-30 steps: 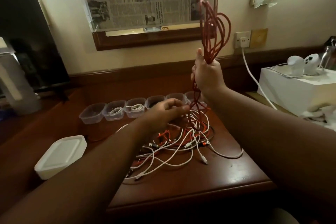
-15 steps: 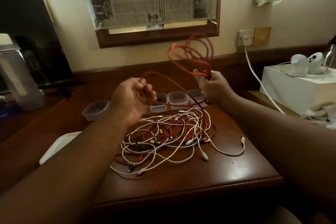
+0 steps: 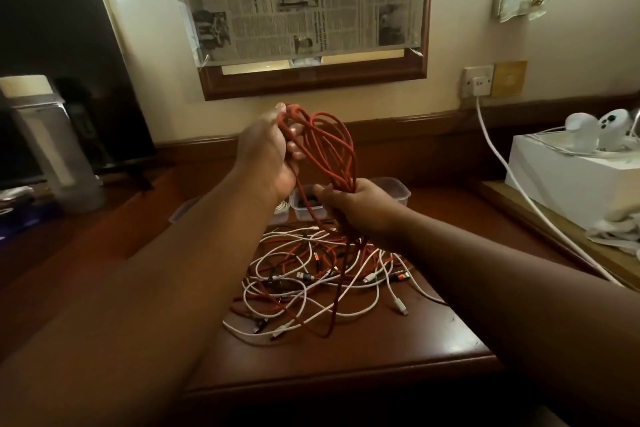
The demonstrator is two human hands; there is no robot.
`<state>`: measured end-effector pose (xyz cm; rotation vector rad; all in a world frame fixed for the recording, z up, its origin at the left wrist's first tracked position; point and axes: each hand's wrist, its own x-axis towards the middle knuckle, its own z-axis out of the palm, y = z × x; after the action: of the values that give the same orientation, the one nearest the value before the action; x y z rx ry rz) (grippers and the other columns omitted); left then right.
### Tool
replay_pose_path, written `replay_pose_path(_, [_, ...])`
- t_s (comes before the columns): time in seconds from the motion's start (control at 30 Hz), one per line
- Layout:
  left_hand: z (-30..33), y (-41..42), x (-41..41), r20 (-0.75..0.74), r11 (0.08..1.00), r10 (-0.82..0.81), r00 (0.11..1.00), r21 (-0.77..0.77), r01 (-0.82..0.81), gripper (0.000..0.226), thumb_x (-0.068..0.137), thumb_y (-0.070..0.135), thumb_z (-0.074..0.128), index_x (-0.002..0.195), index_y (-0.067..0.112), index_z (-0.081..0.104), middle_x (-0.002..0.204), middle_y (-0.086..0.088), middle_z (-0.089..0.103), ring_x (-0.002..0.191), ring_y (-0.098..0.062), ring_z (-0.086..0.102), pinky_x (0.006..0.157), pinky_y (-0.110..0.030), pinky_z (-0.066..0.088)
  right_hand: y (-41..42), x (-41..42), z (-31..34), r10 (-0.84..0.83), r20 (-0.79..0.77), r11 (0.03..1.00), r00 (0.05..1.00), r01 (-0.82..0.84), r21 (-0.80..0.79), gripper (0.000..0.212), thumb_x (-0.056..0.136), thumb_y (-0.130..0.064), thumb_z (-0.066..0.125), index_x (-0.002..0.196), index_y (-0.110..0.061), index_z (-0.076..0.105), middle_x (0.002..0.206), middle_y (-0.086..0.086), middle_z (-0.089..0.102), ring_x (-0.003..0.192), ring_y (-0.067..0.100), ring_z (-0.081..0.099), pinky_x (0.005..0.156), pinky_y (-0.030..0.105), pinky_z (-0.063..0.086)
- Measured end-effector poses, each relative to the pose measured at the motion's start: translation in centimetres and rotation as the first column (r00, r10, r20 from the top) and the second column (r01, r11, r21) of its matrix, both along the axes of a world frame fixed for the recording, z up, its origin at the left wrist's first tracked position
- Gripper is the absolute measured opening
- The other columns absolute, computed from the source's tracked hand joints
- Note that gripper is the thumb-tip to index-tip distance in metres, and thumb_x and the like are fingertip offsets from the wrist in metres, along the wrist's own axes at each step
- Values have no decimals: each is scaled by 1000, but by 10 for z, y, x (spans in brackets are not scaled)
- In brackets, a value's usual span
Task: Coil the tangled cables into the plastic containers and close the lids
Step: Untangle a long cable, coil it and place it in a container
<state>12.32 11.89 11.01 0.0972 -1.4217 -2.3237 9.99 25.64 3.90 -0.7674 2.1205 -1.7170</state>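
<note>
A long red cable (image 3: 335, 146) is gathered in loops above the desk. My left hand (image 3: 268, 156) grips the top of the loops, and my right hand (image 3: 356, 204) grips their lower end. From there a red strand drops into a tangled pile of white and red cables (image 3: 322, 284) on the wooden desk (image 3: 398, 354). Behind my hands stands a row of small clear plastic containers (image 3: 394, 188), mostly hidden by my arms; one container (image 3: 306, 208) holds something dark.
A white box (image 3: 568, 184) carrying two white controllers sits at the right. A white cord (image 3: 502, 180) runs down from the wall socket. At the left are a tall clear jug (image 3: 52, 149) and a dark screen. The desk's front edge is close to me.
My left hand rose from the desk and joined the red loops at their top. My right hand came down and toward the centre, and the loops now hang between both hands.
</note>
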Motion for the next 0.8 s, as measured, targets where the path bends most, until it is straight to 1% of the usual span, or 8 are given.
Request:
replay_pose_path(0.1, [1,-10,-5,-42,996,10,999,-93,-14,30,104,32,42,87,15,60,62,3,50,53,-10,45,54,-25,38,6,-5,7,92,182,993,979,-76,-92,33,100,-35,51,72,-18,51,60,-4,42,50,11,37,51,25,34])
replay_pose_path(0.2, [-19,-7,1,32,971,18,999,-238,-10,57,100,59,34,112,13,65,93,-6,65,83,-19,61,72,-35,49,10,-13,22,100,319,888,942,60,-455,41,101,-34,51,62,-20,47,56,-5,36,47,10,32,46,23,32])
replay_pose_path(0.3, [-58,7,11,178,945,-235,956,-190,268,82,86,81,28,128,17,59,122,-16,65,110,-31,63,89,-44,51,13,-20,34,-55,329,787,943,244,-567,46,102,-40,45,60,-21,41,56,-4,38,48,10,34,48,25,31])
replay_pose_path(0.4, [-91,15,18,295,858,-457,839,-102,503,99,67,89,34,135,19,53,127,-21,64,118,-36,62,102,-53,45,17,-29,33,-211,309,799,927,346,-493,46,102,-46,43,62,-22,43,56,-5,46,51,11,42,57,29,34])
replay_pose_path(0.47, [-106,16,19,322,817,-495,807,-143,558,101,66,89,32,137,20,51,127,-19,65,116,-34,64,101,-54,46,18,-32,29,-273,323,791,906,403,-461,42,101,-46,47,66,-22,47,57,-5,49,53,11,47,59,28,39])
replay_pose_path(0.6, [-114,8,26,354,695,-579,735,-256,671,90,75,83,35,133,17,55,109,-15,71,86,-25,68,70,-34,51,26,-37,25,-314,375,733,872,474,-488,35,99,-46,52,75,-21,51,56,-6,47,50,9,45,50,23,42])
replay_pose_path(0.73, [-102,-5,25,420,594,-452,787,-516,617,53,86,54,54,120,15,62,86,-8,69,71,-20,59,70,-35,43,34,-42,25,-329,388,695,861,499,-518,35,99,-45,53,73,-21,52,53,-8,44,47,6,41,46,20,38])
replay_pose_path(0.8, [-93,-8,22,425,617,-405,809,-526,585,47,88,49,58,122,17,61,89,-9,70,73,-21,60,72,-39,43,33,-42,24,-289,394,703,872,473,-531,37,99,-44,53,70,-21,52,53,-8,43,47,6,40,48,20,36])
